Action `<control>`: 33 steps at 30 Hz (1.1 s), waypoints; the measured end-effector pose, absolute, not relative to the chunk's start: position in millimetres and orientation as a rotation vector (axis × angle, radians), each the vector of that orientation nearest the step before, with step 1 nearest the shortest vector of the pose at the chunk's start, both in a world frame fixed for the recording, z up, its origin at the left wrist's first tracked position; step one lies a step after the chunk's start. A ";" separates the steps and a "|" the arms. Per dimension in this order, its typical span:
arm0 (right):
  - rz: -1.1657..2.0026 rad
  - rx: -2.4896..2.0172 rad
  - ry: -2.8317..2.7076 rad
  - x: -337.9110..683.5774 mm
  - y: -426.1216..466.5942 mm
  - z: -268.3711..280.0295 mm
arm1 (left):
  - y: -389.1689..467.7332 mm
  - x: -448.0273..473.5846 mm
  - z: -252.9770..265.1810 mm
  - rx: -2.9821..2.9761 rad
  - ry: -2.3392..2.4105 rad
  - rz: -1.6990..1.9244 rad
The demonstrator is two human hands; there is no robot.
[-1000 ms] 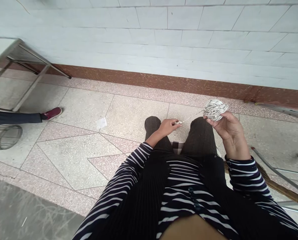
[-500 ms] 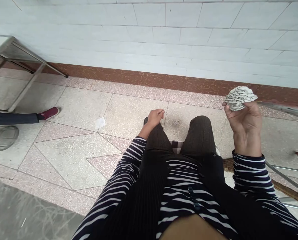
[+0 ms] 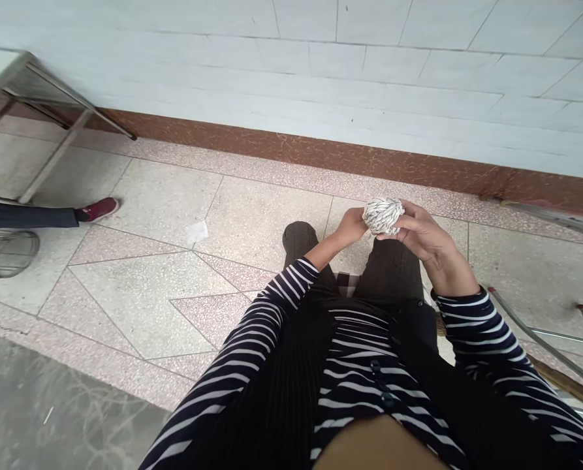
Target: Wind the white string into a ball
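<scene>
A ball of white string with dark flecks [image 3: 383, 216] is held up just above my knees. My right hand [image 3: 421, 232] grips it from the right, thumb across the near side and fingers behind. At the ball's left edge is my left hand [image 3: 350, 226], its fingers curled in and partly hidden against the string. No loose strand can be made out between the two hands now.
To the left stand a metal-legged table [image 3: 59, 156] and a wire rack [image 3: 12, 253], with another person's dark red shoe [image 3: 100, 209] beside them. A white paper scrap [image 3: 197, 232] lies on the tiled floor. Metal legs [image 3: 540, 336] and a wooden stick [image 3: 565, 382] are at right.
My right hand has brought the ball of string leftward and lower, from far right to in front of my knees. My left hand has moved right to meet it; the stretched strand no longer shows.
</scene>
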State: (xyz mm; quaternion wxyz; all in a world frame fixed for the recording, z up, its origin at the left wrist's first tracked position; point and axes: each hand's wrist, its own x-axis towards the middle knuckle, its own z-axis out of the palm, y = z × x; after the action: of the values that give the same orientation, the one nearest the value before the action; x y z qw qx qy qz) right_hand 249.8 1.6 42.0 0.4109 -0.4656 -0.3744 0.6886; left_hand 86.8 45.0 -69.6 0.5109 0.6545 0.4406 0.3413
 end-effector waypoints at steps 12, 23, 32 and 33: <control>1.401 -1.074 -0.945 297.2 -4.7 66.9 | 46.2 34.3 -103.8 1.748 1.169 0.598; 1.300 -1.013 -0.941 302.3 -4.9 91.8 | 53.8 22.2 -116.6 1.806 1.182 0.498; 1.450 -1.068 -1.041 253.8 -13.3 80.4 | 51.7 54.0 -95.0 1.683 1.189 0.708; 1.493 -1.084 -1.045 248.3 -13.0 78.1 | 51.3 63.6 -87.8 1.650 1.110 0.770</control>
State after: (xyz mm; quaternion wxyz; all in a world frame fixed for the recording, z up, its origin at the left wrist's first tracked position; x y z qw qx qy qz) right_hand 248.3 -13.0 78.1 0.4887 -0.4461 -0.4301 0.6142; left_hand 63.6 51.3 -87.8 0.4835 0.6773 0.4557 0.3159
